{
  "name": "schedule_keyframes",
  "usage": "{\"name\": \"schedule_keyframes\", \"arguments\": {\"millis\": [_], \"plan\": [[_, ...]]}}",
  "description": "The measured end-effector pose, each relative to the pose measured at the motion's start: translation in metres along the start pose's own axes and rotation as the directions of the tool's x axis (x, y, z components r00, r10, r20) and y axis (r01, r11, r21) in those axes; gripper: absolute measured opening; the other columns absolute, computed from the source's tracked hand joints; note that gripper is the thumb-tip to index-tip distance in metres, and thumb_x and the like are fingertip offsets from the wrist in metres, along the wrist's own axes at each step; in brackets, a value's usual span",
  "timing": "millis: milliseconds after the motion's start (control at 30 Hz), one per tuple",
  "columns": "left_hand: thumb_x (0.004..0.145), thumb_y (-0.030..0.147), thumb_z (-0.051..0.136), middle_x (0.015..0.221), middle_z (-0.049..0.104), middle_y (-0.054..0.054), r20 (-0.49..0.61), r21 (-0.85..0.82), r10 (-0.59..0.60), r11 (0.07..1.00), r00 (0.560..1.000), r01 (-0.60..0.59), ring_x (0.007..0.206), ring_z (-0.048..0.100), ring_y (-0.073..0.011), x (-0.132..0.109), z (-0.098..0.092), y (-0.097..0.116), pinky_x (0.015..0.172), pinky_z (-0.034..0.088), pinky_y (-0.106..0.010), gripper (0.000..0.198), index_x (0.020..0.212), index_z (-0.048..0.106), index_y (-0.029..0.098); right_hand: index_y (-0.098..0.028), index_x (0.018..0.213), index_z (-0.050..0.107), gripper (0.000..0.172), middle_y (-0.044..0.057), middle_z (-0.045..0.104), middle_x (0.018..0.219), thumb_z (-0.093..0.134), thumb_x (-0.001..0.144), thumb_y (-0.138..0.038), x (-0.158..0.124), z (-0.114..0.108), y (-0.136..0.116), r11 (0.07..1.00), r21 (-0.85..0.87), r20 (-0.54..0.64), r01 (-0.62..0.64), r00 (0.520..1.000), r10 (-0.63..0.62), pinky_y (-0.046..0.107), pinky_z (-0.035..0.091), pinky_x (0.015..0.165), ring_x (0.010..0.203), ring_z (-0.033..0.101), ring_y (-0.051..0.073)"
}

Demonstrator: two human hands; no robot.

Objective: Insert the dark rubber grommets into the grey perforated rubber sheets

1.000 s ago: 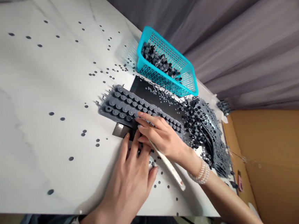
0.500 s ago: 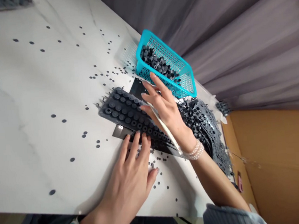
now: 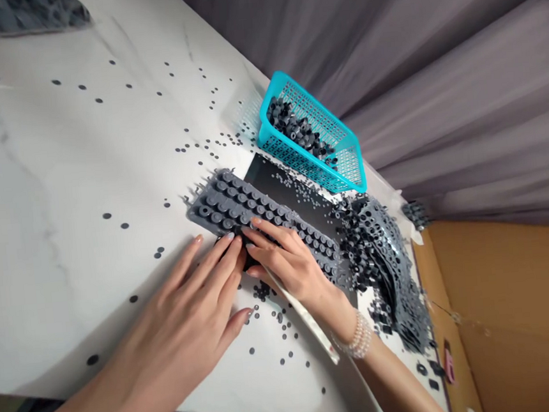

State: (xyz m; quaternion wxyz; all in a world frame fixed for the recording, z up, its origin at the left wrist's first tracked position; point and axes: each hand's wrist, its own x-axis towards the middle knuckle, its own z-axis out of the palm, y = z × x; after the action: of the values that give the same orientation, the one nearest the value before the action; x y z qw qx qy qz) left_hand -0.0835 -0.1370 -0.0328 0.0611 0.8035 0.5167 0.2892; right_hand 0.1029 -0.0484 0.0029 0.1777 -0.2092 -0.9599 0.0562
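Note:
A dark grey moulded sheet (image 3: 261, 202) with rows of raised round studs lies slanted across a flat black board (image 3: 271, 173). My left hand (image 3: 201, 302) lies palm down with fingers stretched, its fingertips at the sheet's near edge. My right hand (image 3: 291, 259) rests over the same edge, fingertips close to those of the left. Its fingers are closed around a slim white stick-like tool (image 3: 308, 321), whose rear end points back toward me. The tool's working tip is hidden under the fingers.
Behind the board stands a turquoise basket (image 3: 363, 182) of small dark grey pieces. A heap of perforated grey sheets (image 3: 395, 272) lies at the right, beside a cardboard box (image 3: 507, 288) and a pink-handled item (image 3: 448, 362). Small dark discs (image 3: 107, 215) are scattered over the white table (image 3: 68, 269).
My right hand has come down from above the sheet to its near edge with the white tool. My left hand has shifted left. The view has shifted slightly.

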Motion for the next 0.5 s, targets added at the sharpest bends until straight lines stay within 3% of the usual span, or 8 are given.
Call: {"name": "schedule_keyframes", "arguments": {"millis": [233,500], "plan": [[0.1,0.038,0.044,0.136,0.064,-0.021,0.014,-0.001,0.004,1.0,1.0,-0.004,0.132,0.054,-0.0322,-0.0018,0.0024,0.0006,0.122,0.028,-0.053,0.046,0.117,0.069,0.003,-0.012,0.108,0.063,0.018,0.018,0.07,0.125,0.053,0.1,-0.025,0.003,0.0014,0.0031,0.998,-0.041,0.007,0.037,0.999,-0.037,0.038,0.052,0.1,0.138,0.051,0.025],[0.098,0.042,0.046,0.131,0.067,-0.019,0.037,0.009,0.025,1.0,0.999,-0.025,0.13,0.055,-0.0337,0.0012,0.0015,-0.0027,0.122,0.028,-0.052,0.05,0.12,0.069,0.003,-0.011,0.108,0.062,0.013,0.02,0.071,0.122,0.053,0.098,-0.013,0.0087,0.0038,0.005,0.976,-0.162,0.043,0.146,0.989,-0.141,0.039,0.053,0.101,0.136,0.054,0.026]]}}
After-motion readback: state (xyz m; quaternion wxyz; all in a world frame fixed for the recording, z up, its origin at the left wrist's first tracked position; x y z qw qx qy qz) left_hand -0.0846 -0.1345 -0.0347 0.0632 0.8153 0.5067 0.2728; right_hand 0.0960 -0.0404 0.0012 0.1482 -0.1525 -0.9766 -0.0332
